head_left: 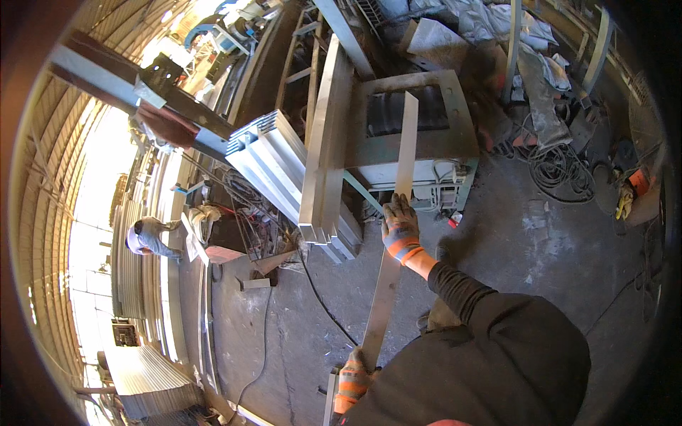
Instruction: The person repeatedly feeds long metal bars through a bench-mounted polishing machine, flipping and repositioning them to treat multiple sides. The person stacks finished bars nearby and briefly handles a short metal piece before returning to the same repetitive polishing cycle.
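A long flat metal strip runs lengthwise in front of me. Its far end passes above a boxy steel machine with a dark opening in the top. My right hand, in a grey glove with an orange cuff, is closed over the strip around its middle. Lower down, my left hand, gloved alike, grips the near end, its fingers partly hidden. Beside the left hand stands a narrow metal piece; whether they touch, I cannot tell.
Stacked metal profiles and a long channel lie left of the machine. Black cables cross the floor. Coiled hoses lie at right. Another person bends over at far left, near sheet stacks.
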`<state>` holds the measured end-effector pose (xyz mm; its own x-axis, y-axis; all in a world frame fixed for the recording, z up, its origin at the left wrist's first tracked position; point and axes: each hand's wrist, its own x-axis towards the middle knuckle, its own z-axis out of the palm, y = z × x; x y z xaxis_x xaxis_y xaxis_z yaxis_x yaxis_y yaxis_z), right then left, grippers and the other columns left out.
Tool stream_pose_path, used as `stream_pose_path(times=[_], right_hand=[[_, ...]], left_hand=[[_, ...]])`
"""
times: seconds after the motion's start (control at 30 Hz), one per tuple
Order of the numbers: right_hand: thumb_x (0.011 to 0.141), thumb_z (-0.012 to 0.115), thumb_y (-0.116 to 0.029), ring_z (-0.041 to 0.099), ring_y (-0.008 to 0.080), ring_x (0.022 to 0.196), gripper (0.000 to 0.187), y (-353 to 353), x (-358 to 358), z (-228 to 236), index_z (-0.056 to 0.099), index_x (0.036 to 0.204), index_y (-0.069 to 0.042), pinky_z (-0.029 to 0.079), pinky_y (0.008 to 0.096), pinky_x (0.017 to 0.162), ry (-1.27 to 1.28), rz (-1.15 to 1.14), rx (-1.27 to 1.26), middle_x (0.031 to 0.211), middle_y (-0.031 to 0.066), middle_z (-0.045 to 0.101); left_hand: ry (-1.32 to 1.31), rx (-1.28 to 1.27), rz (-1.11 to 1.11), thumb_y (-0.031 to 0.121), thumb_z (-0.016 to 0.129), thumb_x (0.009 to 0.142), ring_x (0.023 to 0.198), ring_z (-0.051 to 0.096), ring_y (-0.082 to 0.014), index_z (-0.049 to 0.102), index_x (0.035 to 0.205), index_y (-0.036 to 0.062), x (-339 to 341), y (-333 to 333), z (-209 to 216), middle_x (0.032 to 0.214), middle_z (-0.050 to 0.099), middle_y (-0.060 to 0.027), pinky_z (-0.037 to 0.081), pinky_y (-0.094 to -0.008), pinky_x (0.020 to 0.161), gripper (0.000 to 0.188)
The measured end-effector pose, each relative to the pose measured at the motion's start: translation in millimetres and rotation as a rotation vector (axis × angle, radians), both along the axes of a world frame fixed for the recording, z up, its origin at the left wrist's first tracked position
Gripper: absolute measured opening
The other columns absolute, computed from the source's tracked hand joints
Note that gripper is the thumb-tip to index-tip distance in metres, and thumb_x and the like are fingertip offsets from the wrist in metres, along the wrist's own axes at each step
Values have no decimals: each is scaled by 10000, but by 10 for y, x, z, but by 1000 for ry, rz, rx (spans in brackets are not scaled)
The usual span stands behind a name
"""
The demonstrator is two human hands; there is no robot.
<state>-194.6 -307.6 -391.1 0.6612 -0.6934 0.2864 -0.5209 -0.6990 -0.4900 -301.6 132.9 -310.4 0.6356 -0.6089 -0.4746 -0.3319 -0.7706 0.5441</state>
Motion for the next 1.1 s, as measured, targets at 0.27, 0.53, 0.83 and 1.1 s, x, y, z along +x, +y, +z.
stream_pose_path(times=[0.27,0.53,0.83,1.1], right_hand=[[1118,689,-417,658,312,1391,555,-217,-318,-277,636,1534,-53,553,449,1147,-1052,-252,1430,1525,160,679],[972,875,-377,774,317,1078,571,774,30,633,665,1383,-40,659,463,975,-1013,326,1817,1248,149,767],[815,1029,-237,708,205,1188,753,2655,-77,630,629,1425,-53,610,381,1034,-663,441,1226,1327,76,748],[931,914,-436,649,348,1398,900,3358,-199,420,487,1640,-81,529,458,1173,-314,857,1016,1501,204,672]], left_hand=[[353,-383,280,170,925,829,1332,667,-251,497,1587,-74,-175,1170,237,1457,695,-191,544,-417,1123,904],[828,-257,255,340,936,934,1417,614,-237,506,1615,-48,124,1638,-197,1551,653,-142,481,-391,1216,894],[-30,-822,275,23,823,1011,1445,612,-233,480,1661,-7,613,964,289,1587,635,-150,498,-398,1219,735],[-331,-1171,392,70,880,964,1293,676,-226,386,1692,20,1571,-39,1633,1484,655,-171,564,-403,1111,881]])
